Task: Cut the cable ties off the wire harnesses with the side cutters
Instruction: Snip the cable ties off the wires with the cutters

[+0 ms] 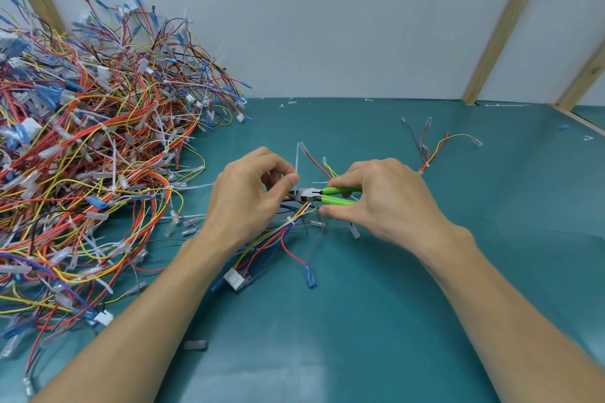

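Right hand (376,196) squeezes the green side cutters (322,196), nose at a cable tie (297,160) on the wire harness (281,235) pinched by the left hand (248,196), mid teal desk (393,304). Big harness pile (82,157) sits left.

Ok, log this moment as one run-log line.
left hand: pinches harness | right hand: grips side cutters | cutter tip: at left fingers | uncut pile: left

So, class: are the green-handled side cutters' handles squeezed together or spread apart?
Nearly squeezed together. The two green handles of the side cutters lie almost parallel with a narrow gap, gripped by the right hand.
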`<action>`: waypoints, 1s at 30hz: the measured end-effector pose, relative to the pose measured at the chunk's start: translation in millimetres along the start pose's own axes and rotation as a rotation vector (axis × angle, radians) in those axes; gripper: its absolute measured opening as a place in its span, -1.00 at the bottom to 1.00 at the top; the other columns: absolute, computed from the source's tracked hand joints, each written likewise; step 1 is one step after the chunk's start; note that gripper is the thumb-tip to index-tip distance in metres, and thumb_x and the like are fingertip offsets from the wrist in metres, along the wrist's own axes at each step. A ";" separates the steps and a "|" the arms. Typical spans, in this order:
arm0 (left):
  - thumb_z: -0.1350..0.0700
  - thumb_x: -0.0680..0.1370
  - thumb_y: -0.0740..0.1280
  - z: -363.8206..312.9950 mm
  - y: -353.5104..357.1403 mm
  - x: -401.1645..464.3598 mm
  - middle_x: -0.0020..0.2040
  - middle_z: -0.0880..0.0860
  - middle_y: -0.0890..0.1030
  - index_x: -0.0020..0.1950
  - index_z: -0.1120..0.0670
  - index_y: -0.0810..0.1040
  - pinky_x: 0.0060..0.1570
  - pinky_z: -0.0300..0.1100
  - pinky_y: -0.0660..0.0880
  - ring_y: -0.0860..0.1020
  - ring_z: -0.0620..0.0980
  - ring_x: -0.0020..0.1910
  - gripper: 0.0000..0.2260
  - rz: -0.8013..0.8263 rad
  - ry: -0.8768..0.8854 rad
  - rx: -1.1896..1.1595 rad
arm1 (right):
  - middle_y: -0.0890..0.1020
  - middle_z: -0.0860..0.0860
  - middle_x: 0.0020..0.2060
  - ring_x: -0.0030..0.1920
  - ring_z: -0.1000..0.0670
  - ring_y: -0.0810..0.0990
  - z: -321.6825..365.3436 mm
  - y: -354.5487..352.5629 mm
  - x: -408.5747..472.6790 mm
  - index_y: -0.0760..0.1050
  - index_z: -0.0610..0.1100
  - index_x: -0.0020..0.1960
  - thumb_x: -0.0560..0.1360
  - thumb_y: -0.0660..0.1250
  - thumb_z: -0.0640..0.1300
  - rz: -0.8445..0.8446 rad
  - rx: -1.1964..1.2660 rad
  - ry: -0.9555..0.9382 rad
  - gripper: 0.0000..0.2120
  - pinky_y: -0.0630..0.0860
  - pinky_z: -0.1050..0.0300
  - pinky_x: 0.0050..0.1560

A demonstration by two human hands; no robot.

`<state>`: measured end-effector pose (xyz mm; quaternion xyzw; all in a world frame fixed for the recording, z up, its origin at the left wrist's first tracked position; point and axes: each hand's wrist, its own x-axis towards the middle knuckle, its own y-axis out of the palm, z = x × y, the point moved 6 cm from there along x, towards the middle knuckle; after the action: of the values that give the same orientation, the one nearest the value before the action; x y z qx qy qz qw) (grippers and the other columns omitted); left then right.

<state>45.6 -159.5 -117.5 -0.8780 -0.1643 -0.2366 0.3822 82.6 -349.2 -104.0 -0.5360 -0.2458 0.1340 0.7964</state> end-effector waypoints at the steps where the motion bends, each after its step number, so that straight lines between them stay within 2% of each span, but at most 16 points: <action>1: 0.06 0.51 0.45 -0.1 0.2 0.0 -0.26 -0.09 0.53 -0.17 -0.04 0.64 -0.21 -0.07 0.46 0.52 -0.07 -0.24 -0.93 0.000 -0.001 0.000 | 0.66 0.14 -0.09 -0.06 0.02 0.54 -0.1 0.0 -0.2 0.68 0.26 0.10 0.43 0.43 0.34 -0.002 0.001 -0.001 -0.69 0.34 0.08 -0.21; 7: 0.08 0.51 0.47 1.2 0.5 0.0 -0.27 -0.11 0.52 -0.18 -0.05 0.63 -0.23 -0.11 0.42 0.50 -0.11 -0.25 -0.92 -0.002 -0.011 0.005 | 0.69 0.13 -0.10 -0.07 0.00 0.55 1.1 0.7 0.2 0.69 0.26 0.08 0.42 0.43 0.34 -0.016 -0.012 0.003 -0.70 0.27 0.10 -0.23; 10: 0.07 0.52 0.45 1.6 0.8 0.5 -0.27 -0.12 0.51 -0.17 -0.05 0.63 -0.23 -0.12 0.42 0.50 -0.13 -0.26 -0.93 -0.004 -0.018 -0.009 | 0.70 0.11 -0.14 -0.08 -0.03 0.58 0.1 1.9 0.5 0.69 0.25 0.03 0.42 0.42 0.34 -0.016 -0.025 0.006 -0.72 0.37 0.08 -0.23; 13: 0.04 0.52 0.44 3.4 -3.3 3.0 -0.27 -0.11 0.51 -0.16 -0.03 0.64 -0.24 -0.13 0.40 0.50 -0.13 -0.28 -0.93 -0.036 -0.032 -0.080 | 0.70 0.10 -0.15 -0.07 -0.05 0.59 2.8 8.2 -0.7 0.68 0.21 -0.01 0.41 0.40 0.38 0.023 -0.055 -0.008 -0.69 0.52 0.06 -0.11; 17: 0.11 0.55 0.43 4.0 -8.5 3.1 -0.25 -0.11 0.57 -0.15 -0.02 0.61 -0.24 -0.14 0.41 0.55 -0.12 -0.23 -0.91 -0.097 -0.066 -0.098 | 0.68 0.08 -0.20 -0.10 -0.06 0.58 1.9 12.1 0.9 0.68 0.20 -0.03 0.41 0.40 0.39 -0.004 -0.038 -0.006 -0.68 0.53 0.04 -0.12; 20: 0.08 0.59 0.37 13.9 -18.0 4.2 -0.23 -0.12 0.64 -0.14 -0.01 0.55 -0.16 -0.03 0.55 0.64 -0.04 -0.20 -0.90 -0.167 -0.178 -0.090 | 0.68 0.13 -0.17 -0.08 -0.02 0.58 -5.1 9.2 3.0 0.69 0.21 0.00 0.41 0.44 0.34 -0.084 0.038 0.044 -0.72 0.51 0.05 -0.12; 22: 0.04 0.59 0.34 23.5 -22.5 5.6 -0.22 -0.13 0.68 -0.13 -0.01 0.53 -0.11 0.03 0.57 0.64 0.03 -0.25 -0.89 -0.173 -0.258 -0.045 | 0.66 0.17 -0.19 -0.09 0.02 0.57 -12.1 9.0 4.4 0.68 0.20 0.01 0.42 0.45 0.30 -0.128 0.093 0.087 -0.74 0.44 0.09 -0.16; 24: 0.00 0.58 0.34 27.8 -25.8 5.5 -0.27 -0.17 0.68 -0.12 -0.05 0.53 -0.11 0.03 0.57 0.61 0.00 -0.31 -0.90 -0.170 -0.311 0.030 | 0.66 0.20 -0.20 -0.11 0.04 0.56 -18.9 11.6 5.8 0.66 0.17 -0.04 0.43 0.46 0.28 -0.138 0.154 0.127 -0.77 0.40 0.10 -0.17; 27: -0.03 0.57 0.37 28.5 -29.3 4.5 -0.32 -0.21 0.66 -0.10 -0.09 0.57 -0.14 -0.01 0.56 0.57 -0.09 -0.33 -0.92 -0.178 -0.330 0.092 | 0.65 0.18 -0.21 -0.13 0.05 0.57 -20.1 22.5 8.0 0.58 0.13 -0.07 0.44 0.48 0.20 -0.074 0.349 0.148 -0.81 0.50 0.05 -0.10; 30: 0.07 0.59 0.38 30.4 -32.0 5.7 -0.21 -0.14 0.70 -0.01 -0.07 0.62 -0.22 -0.05 0.58 0.60 -0.08 -0.35 -0.96 -0.230 -0.307 -0.061 | 0.58 0.16 -0.32 -0.24 0.09 0.52 -12.2 34.3 8.8 0.56 0.16 -0.03 0.45 0.48 0.06 0.006 0.451 0.134 -0.86 0.50 0.05 -0.13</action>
<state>44.1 -115.3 -113.5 -0.8905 -0.3126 -0.1466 0.2965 98.2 -341.3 -137.1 -0.3527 -0.1547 0.1519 0.9103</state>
